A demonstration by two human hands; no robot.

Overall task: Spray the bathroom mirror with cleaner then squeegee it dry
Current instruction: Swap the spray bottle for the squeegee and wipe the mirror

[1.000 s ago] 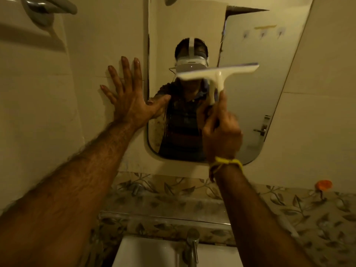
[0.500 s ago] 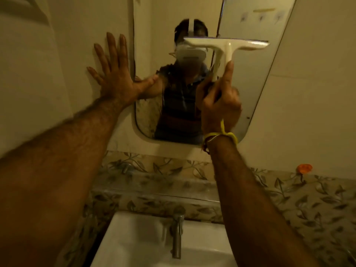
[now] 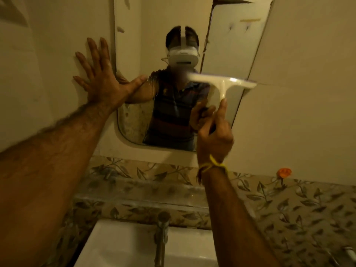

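Nearest, the white sink (image 3: 123,247) is cut off by the bottom edge, with a metal tap (image 3: 161,234) standing at its back rim. Behind it a ledge (image 3: 134,191) tiled in a leaf pattern runs across, and a small orange thing (image 3: 283,172) sits at its far right, too blurred to name. The right hand (image 3: 213,135), a yellow thread (image 3: 212,165) tied at its wrist, has its fingers (image 3: 221,110) closed around the squeegee (image 3: 221,82) handle, which the hand mostly hides; the blade lies nearly level across the right part of the mirror (image 3: 134,54), smeared by motion, and whether it touches the glass cannot be told. The left hand (image 3: 100,81) lies flat on the wall, fingers spread, thumb over the mirror's left edge. The mirror's top is cut off.
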